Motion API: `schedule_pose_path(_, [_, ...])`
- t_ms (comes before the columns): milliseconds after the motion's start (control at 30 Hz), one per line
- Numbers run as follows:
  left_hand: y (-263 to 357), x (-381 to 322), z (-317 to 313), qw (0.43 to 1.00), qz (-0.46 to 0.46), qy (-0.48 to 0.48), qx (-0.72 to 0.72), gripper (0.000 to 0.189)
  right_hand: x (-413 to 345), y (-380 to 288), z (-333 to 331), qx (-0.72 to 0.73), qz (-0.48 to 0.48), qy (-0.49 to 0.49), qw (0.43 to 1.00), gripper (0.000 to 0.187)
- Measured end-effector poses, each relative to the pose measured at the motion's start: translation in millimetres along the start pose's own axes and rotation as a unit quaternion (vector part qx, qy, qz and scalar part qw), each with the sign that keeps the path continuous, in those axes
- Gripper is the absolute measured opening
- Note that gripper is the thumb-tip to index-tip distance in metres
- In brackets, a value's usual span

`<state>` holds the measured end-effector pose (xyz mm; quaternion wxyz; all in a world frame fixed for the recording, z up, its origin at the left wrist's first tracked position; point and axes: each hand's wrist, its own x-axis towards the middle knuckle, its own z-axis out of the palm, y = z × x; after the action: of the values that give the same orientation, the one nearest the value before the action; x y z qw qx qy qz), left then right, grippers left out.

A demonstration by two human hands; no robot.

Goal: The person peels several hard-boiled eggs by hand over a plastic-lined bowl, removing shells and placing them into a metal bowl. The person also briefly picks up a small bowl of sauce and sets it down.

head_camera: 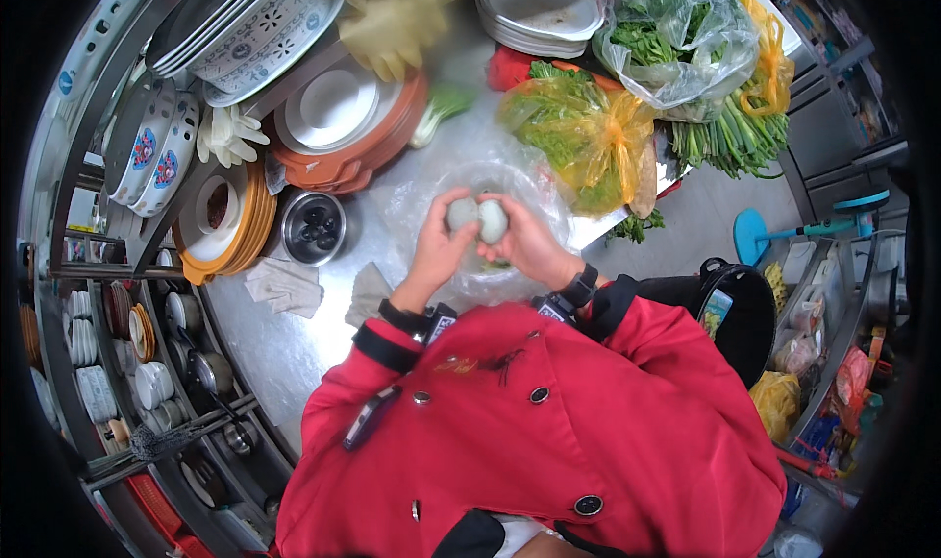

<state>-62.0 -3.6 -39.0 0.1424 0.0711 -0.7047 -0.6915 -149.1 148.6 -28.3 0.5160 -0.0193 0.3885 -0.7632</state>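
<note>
In my left hand [438, 236] is a greyish egg [462, 212], gripped between thumb and fingers. My right hand [531, 238] holds a pale blue-green egg [492, 221]. The two eggs meet or nearly meet, side by side. Both hands are above a clear plastic bag [540, 179] that is spread open on the steel worktop [272, 352]; its contents are mostly hidden by my hands. Left of my hands, a steel bowl [288, 253] contains several dark, glossy, rounded pieces, perhaps peeled preserved eggs.
Folded cloths [285, 286] lie near the bowl. Stacked orange plates [257, 242] and brown-rimmed dishes [408, 124] stand at left, below a metal shelf. A yellow bag of greens [588, 139] and scallions [728, 135] crowd the right. A black bin [673, 290] is beside my right arm.
</note>
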Motion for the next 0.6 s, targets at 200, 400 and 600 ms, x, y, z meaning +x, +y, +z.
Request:
schedule_pose_path(200, [34.8, 6.4, -9.3, 0.942, -0.115, 0.042, -0.313, 0.049, 1.0, 1.4, 1.4, -0.022, -0.046, 0.041, 0.998, 0.033])
schedule_pose_path(400, [75.8, -0.5, -5.8, 0.959, 0.199, 0.136, -0.149, 0.045, 5.2, -5.4, -1.6, -0.104, -0.013, 0.043, 0.994, 0.039])
schedule_pose_path(600, [41.9, -3.4, 19.2, 0.976, 0.156, 0.062, 0.140, 0.046, 11.4, 0.0, 2.4, 0.006, -0.022, -0.015, 1.000, 0.048])
